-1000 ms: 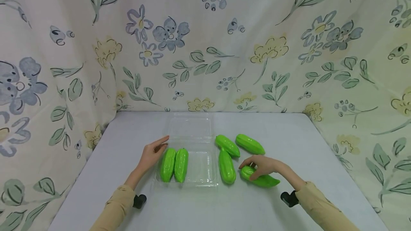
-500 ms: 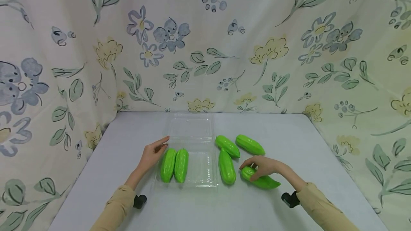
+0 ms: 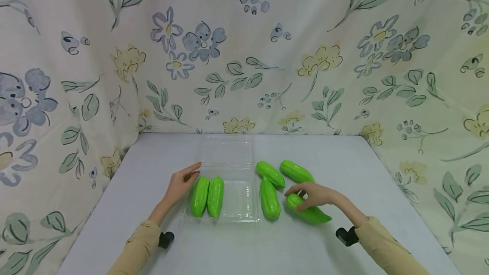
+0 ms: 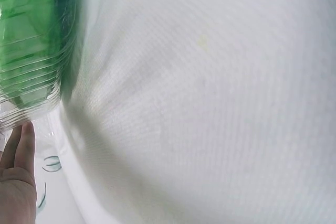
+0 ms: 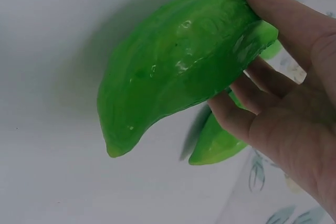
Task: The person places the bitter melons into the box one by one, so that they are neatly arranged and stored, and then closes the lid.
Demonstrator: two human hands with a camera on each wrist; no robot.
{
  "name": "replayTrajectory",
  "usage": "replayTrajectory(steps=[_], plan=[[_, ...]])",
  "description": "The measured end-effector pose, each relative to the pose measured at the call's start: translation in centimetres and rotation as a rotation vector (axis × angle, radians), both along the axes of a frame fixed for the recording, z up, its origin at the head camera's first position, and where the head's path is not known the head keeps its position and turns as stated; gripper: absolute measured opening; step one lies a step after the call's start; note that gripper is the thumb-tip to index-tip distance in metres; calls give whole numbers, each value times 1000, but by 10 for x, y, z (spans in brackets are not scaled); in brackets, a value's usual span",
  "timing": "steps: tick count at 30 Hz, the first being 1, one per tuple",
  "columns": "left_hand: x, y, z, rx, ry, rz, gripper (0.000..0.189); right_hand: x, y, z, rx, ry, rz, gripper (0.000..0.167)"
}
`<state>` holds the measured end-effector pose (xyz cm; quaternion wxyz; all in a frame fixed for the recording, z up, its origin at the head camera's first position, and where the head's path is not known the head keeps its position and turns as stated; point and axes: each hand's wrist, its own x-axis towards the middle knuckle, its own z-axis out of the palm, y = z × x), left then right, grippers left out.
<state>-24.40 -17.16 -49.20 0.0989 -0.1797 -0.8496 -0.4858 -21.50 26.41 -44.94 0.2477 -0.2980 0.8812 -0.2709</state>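
My right hand (image 3: 314, 195) grips a glossy, ridged green toy vegetable (image 5: 173, 61) with a pointed tip, thumb on one side and fingers on the other. In the head view this toy vegetable (image 3: 315, 214) lies close over the table, its tip toward the right. Beside the left edge of a clear plastic clamshell box (image 3: 240, 198), my left hand (image 3: 181, 185) stays with its fingers extended. The left wrist view shows straight fingertips (image 4: 26, 132) right at the box's corner (image 4: 37, 103). Two matching toy vegetables (image 3: 200, 196) lie side by side in the box's left half.
Right of the box, three more green toy vegetables (image 3: 270, 198) lie on the white table (image 3: 244, 249), two of them touching. The box's clear lid (image 3: 228, 152) lies folded back behind it. A floral curtain (image 3: 244, 96) hangs behind the table.
The right hand and the toy vegetable it grips have shifted slightly upward in the head view. My left hand and the box have stayed in place.
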Motion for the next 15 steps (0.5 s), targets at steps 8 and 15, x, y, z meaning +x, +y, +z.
replayTrajectory(steps=[8, 15], plan=[[-15, -8, -26, 14, 8, 4, 37, -1, 0, 11, -54, 6, -36, 51], [-15, -9, -27, 49, -2, -18, 38, 0, 0, 18, -73, 6, -90, 52]])
